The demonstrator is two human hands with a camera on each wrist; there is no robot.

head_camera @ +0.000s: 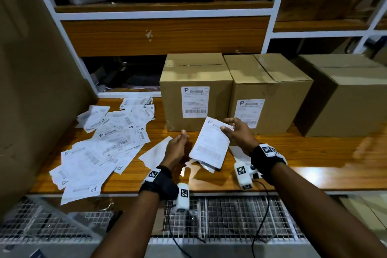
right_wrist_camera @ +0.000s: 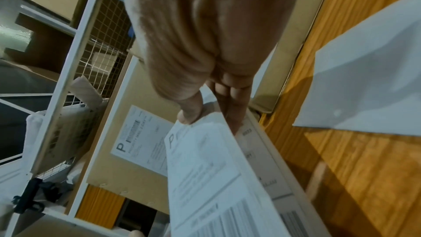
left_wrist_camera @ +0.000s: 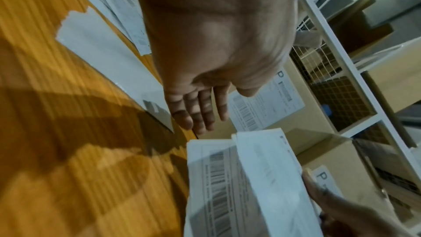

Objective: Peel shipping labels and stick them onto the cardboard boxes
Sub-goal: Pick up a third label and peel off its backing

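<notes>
My right hand pinches the top edge of a white shipping label sheet between thumb and fingers, holding it tilted above the wooden table. In the right wrist view my right hand grips the label sheet, with a second layer behind it. My left hand hovers just left of the sheet with straight fingers and holds nothing. Behind stand three cardboard boxes: the left box and middle box each carry a label, and the right box shows none.
A loose pile of shipping labels covers the table's left part. Blank backing sheets lie by my left hand and under my right wrist. A tall cardboard panel stands at the left. Shelving rises behind, with a wire grid below the table's front edge.
</notes>
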